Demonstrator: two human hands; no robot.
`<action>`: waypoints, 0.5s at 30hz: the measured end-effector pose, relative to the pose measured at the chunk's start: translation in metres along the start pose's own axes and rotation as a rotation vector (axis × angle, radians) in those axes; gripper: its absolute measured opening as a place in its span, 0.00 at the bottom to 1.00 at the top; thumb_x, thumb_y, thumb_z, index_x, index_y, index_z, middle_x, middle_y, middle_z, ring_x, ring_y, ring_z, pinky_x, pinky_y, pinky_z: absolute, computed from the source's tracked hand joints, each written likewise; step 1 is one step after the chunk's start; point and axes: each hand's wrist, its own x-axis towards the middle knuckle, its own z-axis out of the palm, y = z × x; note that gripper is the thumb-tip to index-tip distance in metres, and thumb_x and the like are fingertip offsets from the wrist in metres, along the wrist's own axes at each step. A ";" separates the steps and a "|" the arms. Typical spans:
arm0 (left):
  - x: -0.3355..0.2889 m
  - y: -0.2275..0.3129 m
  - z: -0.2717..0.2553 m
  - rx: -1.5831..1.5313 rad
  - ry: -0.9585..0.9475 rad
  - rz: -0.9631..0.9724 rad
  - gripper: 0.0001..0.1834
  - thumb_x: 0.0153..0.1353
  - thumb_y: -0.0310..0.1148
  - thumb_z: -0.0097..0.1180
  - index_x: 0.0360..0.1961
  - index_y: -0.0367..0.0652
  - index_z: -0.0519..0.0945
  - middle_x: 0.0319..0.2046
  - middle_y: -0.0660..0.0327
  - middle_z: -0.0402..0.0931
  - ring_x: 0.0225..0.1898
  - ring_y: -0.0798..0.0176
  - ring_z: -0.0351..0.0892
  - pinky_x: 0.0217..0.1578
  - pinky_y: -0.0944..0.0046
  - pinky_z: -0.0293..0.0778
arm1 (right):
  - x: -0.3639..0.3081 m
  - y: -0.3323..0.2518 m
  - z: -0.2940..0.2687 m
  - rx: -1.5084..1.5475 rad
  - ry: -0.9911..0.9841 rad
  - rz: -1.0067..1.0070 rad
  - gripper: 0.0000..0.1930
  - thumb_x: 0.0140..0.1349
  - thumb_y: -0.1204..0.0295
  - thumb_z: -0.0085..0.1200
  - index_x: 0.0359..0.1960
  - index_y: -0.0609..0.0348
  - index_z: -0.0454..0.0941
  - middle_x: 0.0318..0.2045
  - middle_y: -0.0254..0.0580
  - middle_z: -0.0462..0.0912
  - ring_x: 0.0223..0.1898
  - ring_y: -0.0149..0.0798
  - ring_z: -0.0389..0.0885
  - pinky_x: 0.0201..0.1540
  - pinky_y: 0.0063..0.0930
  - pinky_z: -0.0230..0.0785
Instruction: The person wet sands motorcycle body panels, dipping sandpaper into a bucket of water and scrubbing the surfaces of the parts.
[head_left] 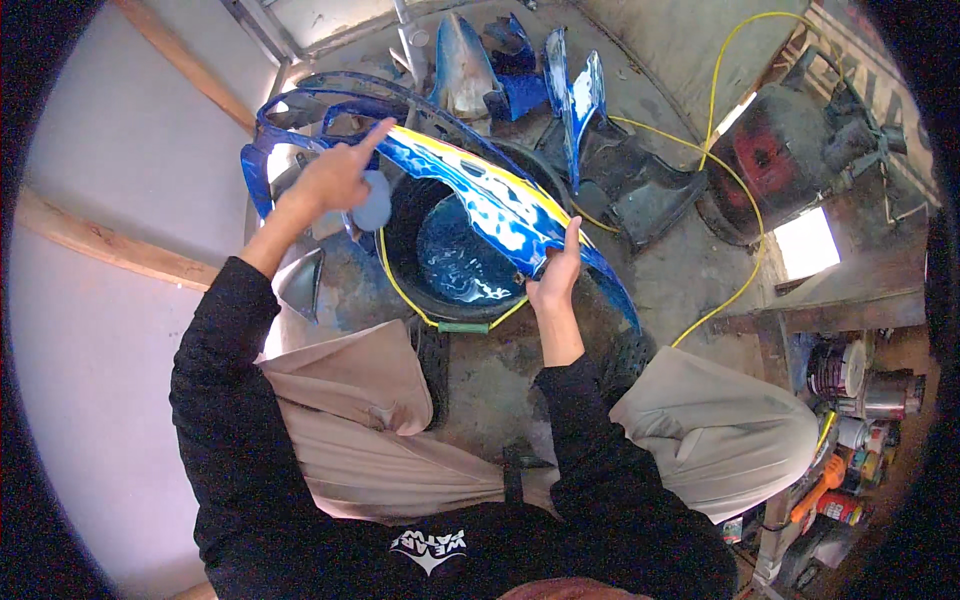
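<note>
A long curved panel (497, 207), glossy blue and white with a yellow stripe, slants over a black bucket (402, 258). My right hand (556, 282) grips its lower edge near the right end, thumb up on the painted face. At the panel's upper left end is my left hand (335, 182), its index finger stretched out to the tip and the other fingers curled. A round grey-blue pad (373, 202) shows against the palm side of this hand, which seems to hold it; the gripping fingers are partly hidden. Cloudy water (465, 252) lies in the bucket.
Blue curved frame parts (262, 165) stand behind my left hand. More blue and white panels (575, 95) lie at the back. A yellow hose (757, 235) loops across the floor at right, past a black and red moulded part (765, 160). Cans (838, 368) fill a shelf at lower right.
</note>
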 end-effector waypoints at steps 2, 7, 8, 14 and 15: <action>0.000 -0.023 0.000 -0.019 0.019 -0.063 0.50 0.48 0.25 0.57 0.75 0.55 0.54 0.30 0.43 0.81 0.37 0.40 0.82 0.41 0.45 0.77 | 0.003 -0.001 -0.005 0.004 -0.005 -0.019 0.32 0.73 0.44 0.42 0.59 0.63 0.73 0.54 0.50 0.80 0.54 0.46 0.81 0.58 0.40 0.74; 0.000 -0.053 -0.006 -0.433 0.332 -0.059 0.31 0.55 0.26 0.55 0.63 0.43 0.66 0.25 0.55 0.77 0.27 0.60 0.78 0.32 0.57 0.74 | 0.003 0.002 -0.003 -0.003 0.023 -0.002 0.33 0.72 0.43 0.44 0.58 0.63 0.74 0.54 0.50 0.80 0.53 0.45 0.82 0.57 0.40 0.74; 0.003 -0.041 -0.010 -0.632 0.416 -0.083 0.24 0.58 0.27 0.55 0.57 0.43 0.70 0.25 0.56 0.76 0.26 0.62 0.76 0.30 0.58 0.73 | 0.003 0.001 -0.005 -0.006 0.028 -0.007 0.33 0.72 0.43 0.44 0.58 0.63 0.74 0.54 0.50 0.80 0.53 0.45 0.82 0.57 0.40 0.74; 0.025 -0.015 -0.022 -0.671 0.567 0.226 0.07 0.64 0.26 0.50 0.43 0.41 0.75 0.28 0.65 0.75 0.26 0.73 0.68 0.28 0.67 0.67 | 0.002 0.002 -0.004 -0.005 0.017 -0.028 0.33 0.71 0.42 0.44 0.57 0.63 0.75 0.53 0.50 0.81 0.53 0.45 0.82 0.56 0.39 0.75; 0.025 -0.016 -0.025 -0.648 0.504 0.170 0.07 0.65 0.28 0.51 0.43 0.41 0.77 0.29 0.65 0.76 0.27 0.73 0.69 0.28 0.67 0.67 | 0.002 0.001 -0.003 0.000 0.000 -0.020 0.33 0.71 0.42 0.44 0.57 0.63 0.74 0.53 0.50 0.81 0.53 0.45 0.82 0.56 0.39 0.75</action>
